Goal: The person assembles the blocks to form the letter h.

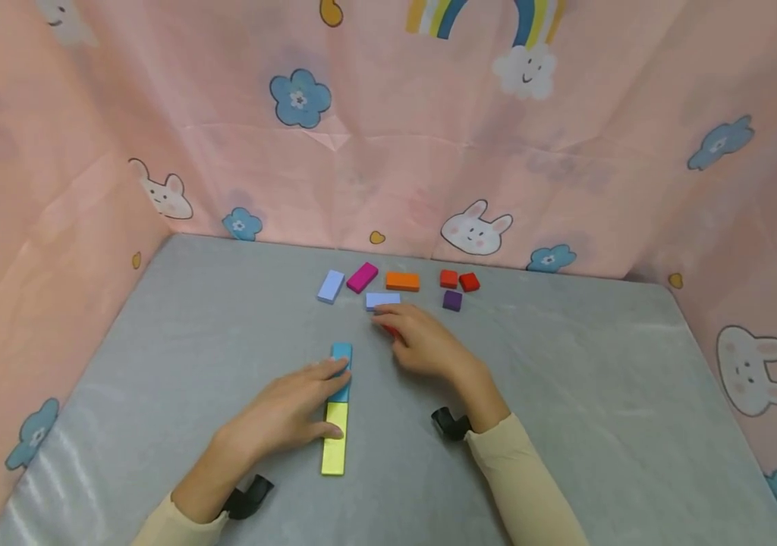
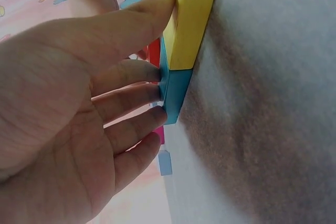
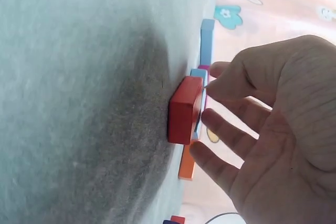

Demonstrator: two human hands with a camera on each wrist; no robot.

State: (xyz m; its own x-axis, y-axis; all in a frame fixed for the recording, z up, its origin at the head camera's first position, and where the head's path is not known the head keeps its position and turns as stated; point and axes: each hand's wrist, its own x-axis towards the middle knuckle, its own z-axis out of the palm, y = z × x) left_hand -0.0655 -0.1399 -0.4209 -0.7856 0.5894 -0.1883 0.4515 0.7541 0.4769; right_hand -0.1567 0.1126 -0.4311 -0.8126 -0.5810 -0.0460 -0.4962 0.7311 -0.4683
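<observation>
A blue block (image 1: 341, 352) and a yellow block (image 1: 335, 455) lie end to end on the grey cloth. My left hand (image 1: 290, 407) reaches over them from the left, its extended fingertips on the blue block and its thumb on the yellow one. Nearly hidden beneath my right hand (image 1: 432, 343), a red block (image 3: 184, 109) lies on the cloth. In the right wrist view, the thumb and relaxed fingers stay on its upper side, fingertips right at its top face. A pale blue block (image 1: 383, 300) lies just beyond these fingers.
At the back lie another pale blue block (image 1: 330, 287), a magenta block (image 1: 363, 277) and an orange block (image 1: 403, 281). Right of them are two small red blocks (image 1: 448, 278) and a purple block (image 1: 453, 301). A pink patterned curtain (image 1: 388, 167) borders the table behind.
</observation>
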